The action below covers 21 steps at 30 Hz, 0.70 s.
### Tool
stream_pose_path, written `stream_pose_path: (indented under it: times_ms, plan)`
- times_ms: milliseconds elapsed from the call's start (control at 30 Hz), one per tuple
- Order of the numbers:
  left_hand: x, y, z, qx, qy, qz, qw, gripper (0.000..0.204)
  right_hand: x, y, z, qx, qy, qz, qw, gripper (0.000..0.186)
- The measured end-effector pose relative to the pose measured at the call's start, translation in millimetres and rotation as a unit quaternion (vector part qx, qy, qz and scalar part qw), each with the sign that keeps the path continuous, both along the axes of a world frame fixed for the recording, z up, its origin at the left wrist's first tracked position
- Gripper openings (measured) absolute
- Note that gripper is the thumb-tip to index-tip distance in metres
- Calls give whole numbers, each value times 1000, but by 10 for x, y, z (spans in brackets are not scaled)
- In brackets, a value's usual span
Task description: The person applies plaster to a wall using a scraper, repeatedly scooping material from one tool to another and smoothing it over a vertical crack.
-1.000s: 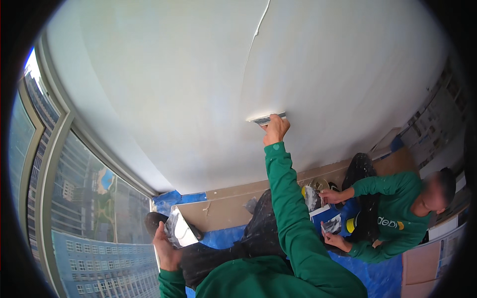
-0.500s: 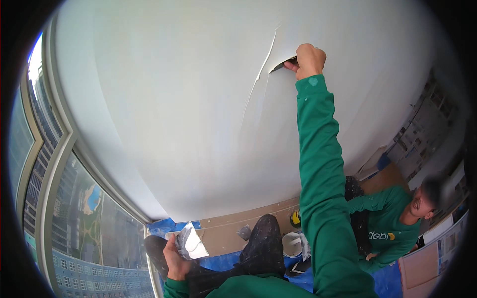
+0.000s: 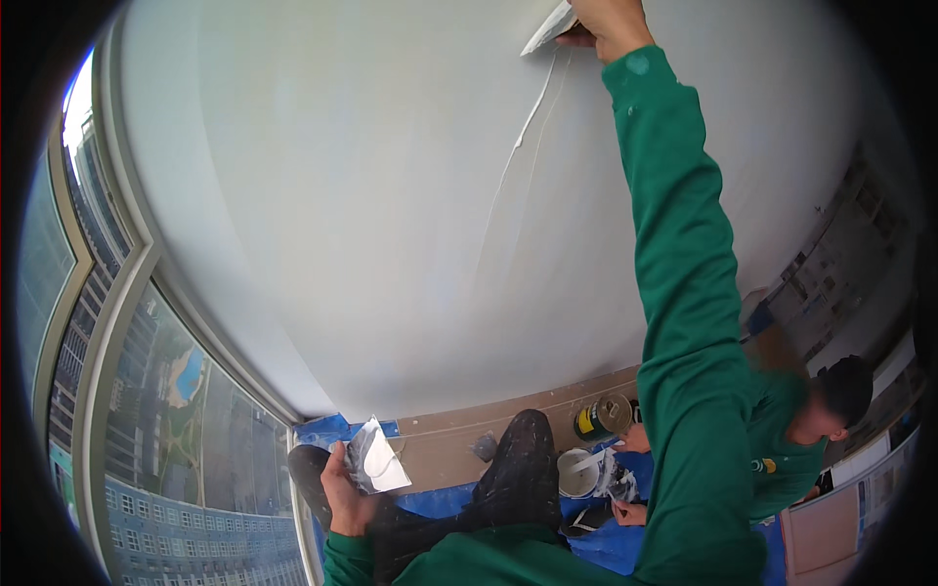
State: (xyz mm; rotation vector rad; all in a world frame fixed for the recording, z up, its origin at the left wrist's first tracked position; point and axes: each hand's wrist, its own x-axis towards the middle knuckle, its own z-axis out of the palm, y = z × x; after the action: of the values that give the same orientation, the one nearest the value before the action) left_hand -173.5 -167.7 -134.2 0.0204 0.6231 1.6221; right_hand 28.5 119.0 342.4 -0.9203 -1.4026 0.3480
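At the upper edge of the wall (image 3: 342,195), right of centre, the wearer's right hand (image 3: 608,24) had its fingers clamped on a wide filling knife (image 3: 549,29), arm nearly straight. Blade was white-coated and slanted, its lower corner at or very near the surface; couldn't tell if the full edge touched. My read: tilted like that so one edge could bear on the wall. A raised white ridge (image 3: 519,145) ran down from just below that corner, with a fainter line to its right.

Left hand (image 3: 344,493) was well apart, down low by the left knee, closed on a shiny metal plate (image 3: 383,459). Grip at one side, flat face up, probably to leave that face free and keep it out of the working arm's way. Any handle was hidden.

Blue sheeting (image 3: 430,502) and a brown board strip (image 3: 445,441) lay along the wall foot, likely as floor protection. Right of the right knee: open bucket (image 3: 580,477), pale inside, with a yellow-and-black can (image 3: 591,420) just behind. Co-worker (image 3: 796,469) sat low beyond the wearer's sleeve, both hands by the bucket, presumably to keep it within easy reach.
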Motion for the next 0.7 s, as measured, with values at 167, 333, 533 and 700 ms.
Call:
stream_pose_path:
  times_ms: [167,333,533,700]
  plan:
    - [3,-119,91,-28,14,56,998,39,650,-295,-2224,58,262,8,963,19]
    - [-161,-247,-27,-37,61,44,997,39,1396,-200,-4623,-140,231,-136,953,28]
    - [-248,-331,-116,-54,84,66,993,39,1109,87,-5437,-214,-17,-260,941,29]
    - [-106,-336,53,-69,89,86,990,40,324,450,-5337,-213,11,-334,918,29]
